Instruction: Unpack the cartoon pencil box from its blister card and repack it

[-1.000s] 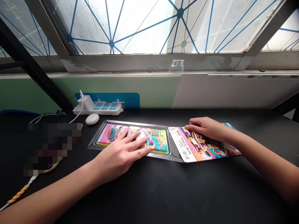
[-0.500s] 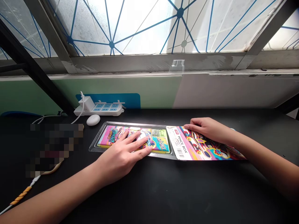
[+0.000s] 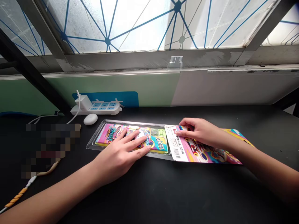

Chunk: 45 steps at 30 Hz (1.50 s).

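Note:
A bright pencil box [image 3: 159,141] with "SPORT" lettering lies in a clear plastic tray [image 3: 93,141] on the black desk. My left hand [image 3: 121,152] rests flat across the pencil box, fingers spread. To the right, a printed card [image 3: 190,152] marked "PENCIL BOX" overlaps the tray's right end. My right hand [image 3: 198,130] is closed at the far edge of this card, its thumb on top near the white label and its other fingers curled by the edge. The fingertips there are partly hidden.
Behind the tray stand a white power strip [image 3: 109,109] with a plugged-in adapter [image 3: 83,102] and a white oval object [image 3: 90,119]. A cable with an orange wrap [image 3: 16,197] runs along the left, beside a blurred patch. The window wall [image 3: 144,60] borders the desk's back.
My right hand has slid left along the card toward its label. The card's right end has swung slightly toward me. My left hand stays on the pencil box; the view has shifted a little.

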Available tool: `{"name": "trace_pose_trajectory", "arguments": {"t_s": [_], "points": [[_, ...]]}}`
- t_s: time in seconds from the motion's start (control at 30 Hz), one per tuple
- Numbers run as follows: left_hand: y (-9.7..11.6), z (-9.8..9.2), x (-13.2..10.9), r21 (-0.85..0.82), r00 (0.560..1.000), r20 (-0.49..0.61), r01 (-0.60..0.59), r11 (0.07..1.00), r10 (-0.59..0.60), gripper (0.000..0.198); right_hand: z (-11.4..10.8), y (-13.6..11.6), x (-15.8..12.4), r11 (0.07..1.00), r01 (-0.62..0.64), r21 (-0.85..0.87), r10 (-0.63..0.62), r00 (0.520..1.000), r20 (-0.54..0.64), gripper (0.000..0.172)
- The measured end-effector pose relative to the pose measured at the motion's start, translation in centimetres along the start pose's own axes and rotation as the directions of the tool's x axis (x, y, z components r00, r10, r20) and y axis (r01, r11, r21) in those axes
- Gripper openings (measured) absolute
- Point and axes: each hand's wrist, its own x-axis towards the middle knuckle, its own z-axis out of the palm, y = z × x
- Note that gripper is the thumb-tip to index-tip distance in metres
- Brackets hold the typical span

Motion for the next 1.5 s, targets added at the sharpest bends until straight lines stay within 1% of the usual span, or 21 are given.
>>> {"name": "trace_pose_trajectory", "arguments": {"t_s": [0.23,0.43,0.53,0.63,0.8,0.9,0.97,1.0,1.03,1.07,1.1,1.13,1.17,1.2,1.23,1.27,1.3,1.33,1.37,1.43,1.5], "points": [[-0.1,0.1,-0.1,-0.022,1.000,-0.001,0.001,1.000,-0.001,0.044,-1.7,0.3,0.0,0.998,-0.061,-0.022,0.061,0.998,-0.005,0.048],[-0.1,0.3,-0.1,-0.064,1.000,-0.030,0.008,0.998,-0.010,0.045,-2.0,0.2,-0.2,0.997,-0.059,-0.056,0.056,0.997,-0.046,0.046],[-0.2,0.4,-0.2,-0.061,0.999,-0.038,0.012,0.998,-0.014,0.045,-1.6,-0.2,-0.4,0.998,-0.059,-0.026,0.057,0.996,-0.064,0.045],[0.0,0.4,-0.1,-0.046,0.999,-0.041,0.008,0.999,-0.010,0.045,-0.5,-0.8,-0.5,0.998,-0.055,0.027,0.056,0.997,-0.059,0.043],[1.6,0.9,0.4,-0.070,0.996,-0.087,0.016,0.997,-0.022,0.045,1.7,-1.5,-0.6,0.988,-0.042,0.149,0.037,0.999,0.032,0.040],[2.4,0.8,0.6,-0.127,0.989,-0.130,0.057,0.990,-0.074,0.036,2.0,-1.8,-0.7,0.977,-0.081,0.197,0.069,0.995,0.067,0.042],[2.1,0.1,0.6,-0.210,0.973,-0.161,0.129,0.969,-0.164,0.036,1.7,-1.8,-0.8,0.969,-0.118,0.217,0.098,0.990,0.102,0.043],[1.6,-0.3,0.5,-0.263,0.955,-0.176,0.187,0.946,-0.238,0.036,1.5,-1.8,-0.8,0.966,-0.135,0.219,0.110,0.987,0.120,0.043],[0.9,-0.8,0.5,-0.319,0.924,-0.185,0.265,0.910,-0.334,0.035,1.2,-1.6,-0.8,0.966,-0.145,0.214,0.119,0.984,0.133,0.043],[0.2,-1.2,0.4,-0.380,0.880,-0.185,0.346,0.858,-0.437,0.033,0.8,-1.5,-0.7,0.968,-0.150,0.200,0.123,0.982,0.142,0.044],[-0.7,-1.5,0.4,-0.447,0.815,-0.188,0.425,0.787,-0.547,0.032,0.4,-1.2,-0.6,0.972,-0.150,0.179,0.123,0.981,0.149,0.044],[-1.5,-1.7,0.4,-0.519,0.736,-0.192,0.486,0.703,-0.650,0.033,0.0,-0.9,-0.5,0.978,-0.143,0.155,0.120,0.981,0.154,0.044],[-2.3,-1.8,0.4,-0.596,0.647,-0.180,0.528,0.605,-0.741,0.036,-0.5,-0.5,-0.4,0.982,-0.134,0.130,0.113,0.981,0.158,0.044],[-2.9,-1.6,0.4,-0.678,0.565,-0.149,0.539,0.500,-0.811,0.038,-0.9,0.0,-0.3,0.986,-0.124,0.109,0.105,0.980,0.166,0.044],[-3.4,-1.4,0.4,-0.764,0.507,-0.099,0.513,0.392,-0.856,0.040,-1.2,0.4,-0.2,0.988,-0.117,0.096,0.099,0.979,0.177,0.044],[-3.7,-1.0,0.4,-0.841,0.465,-0.038,0.463,0.280,-0.884,0.041,-1.6,0.8,0.0,0.989,-0.112,0.092,0.093,0.977,0.191,0.043],[-3.7,-0.6,0.5,-0.900,0.442,0.018,0.398,0.178,-0.897,0.040,-1.8,1.0,0.0,0.990,-0.109,0.095,0.087,0.975,0.206,0.043],[-3.7,-0.2,0.5,-0.939,0.429,0.060,0.330,0.094,-0.901,0.039,-2.0,1.2,0.1,0.989,-0.108,0.098,0.084,0.972,0.219,0.042],[-3.5,0.2,0.6,-0.962,0.418,0.090,0.270,0.029,-0.904,0.037,-2.2,1.3,0.1,0.989,-0.107,0.098,0.083,0.970,0.227,0.041],[-2.9,0.5,0.7,-0.982,0.389,0.115,0.183,-0.046,-0.914,0.033,-2.3,1.2,0.1,0.992,-0.101,0.079,0.083,0.975,0.208,0.042],[-2.4,0.3,0.9,-0.989,0.369,0.119,0.125,-0.078,-0.922,0.029,-2.3,0.8,0.0,0.995,-0.089,0.036,0.083,0.986,0.144,0.051]]}}
